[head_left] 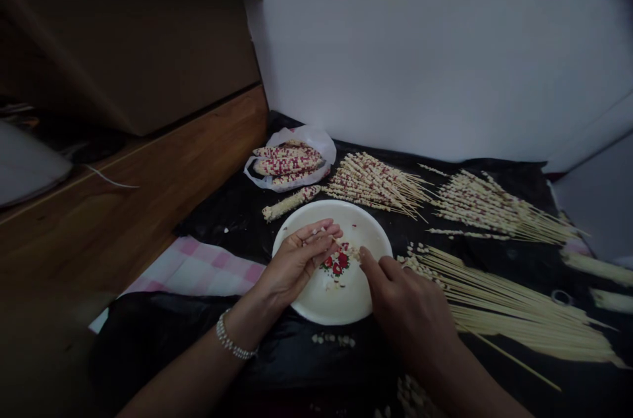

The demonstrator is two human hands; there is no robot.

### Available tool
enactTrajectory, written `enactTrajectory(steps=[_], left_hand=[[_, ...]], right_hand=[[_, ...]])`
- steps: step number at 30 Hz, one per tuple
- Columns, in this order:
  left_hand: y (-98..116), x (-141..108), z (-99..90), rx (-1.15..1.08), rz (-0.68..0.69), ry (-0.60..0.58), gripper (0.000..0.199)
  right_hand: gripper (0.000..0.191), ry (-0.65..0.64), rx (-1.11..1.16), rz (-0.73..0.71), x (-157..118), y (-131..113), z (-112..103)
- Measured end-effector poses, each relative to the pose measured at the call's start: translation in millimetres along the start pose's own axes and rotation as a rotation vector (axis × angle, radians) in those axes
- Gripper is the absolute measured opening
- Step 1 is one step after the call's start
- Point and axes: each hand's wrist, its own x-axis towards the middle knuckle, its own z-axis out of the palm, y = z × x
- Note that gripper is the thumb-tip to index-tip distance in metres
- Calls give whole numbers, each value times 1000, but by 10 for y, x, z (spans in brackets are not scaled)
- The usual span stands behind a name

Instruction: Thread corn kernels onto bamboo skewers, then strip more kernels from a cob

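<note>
My left hand (299, 256) is over the white bowl (284, 233), palm turned up and fingers curled, with a few pale corn kernels (322, 229) at its fingers. A beaded bracelet circles its wrist. Opposite it, my right hand (403, 289) is closed in a pinch at the bowl's right rim. From its fingertips a short row of corn kernels (352, 252), seemingly on a skewer, points toward my left fingers. The skewer's stick is mostly hidden by my hand. Inside the bowl are a printed red flower pattern and some loose kernels (335, 285).
Speckled corn cobs (289, 164) lie in a plastic bag behind the bowl, beside a partly stripped cob (291, 203). Two piles of threaded skewers (370, 184) lie back right. Bare skewers (514, 312) fan out at right. A wooden panel (198, 154) stands left.
</note>
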Motion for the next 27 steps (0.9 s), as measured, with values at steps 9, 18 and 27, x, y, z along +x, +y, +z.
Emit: enactTrajectory(steps=[9,18,27], left_hand=[[-4,40,-27,-60,-35,37,18],[-49,34,-72,-36,-43,-22,19],[-58,28,-64,-57,-31,-11,18]], right_hand=[[46,36,54,9,-20,25,45],[43,53,62,2,-15,34,65],[42,23,59,17,-22,22,94]])
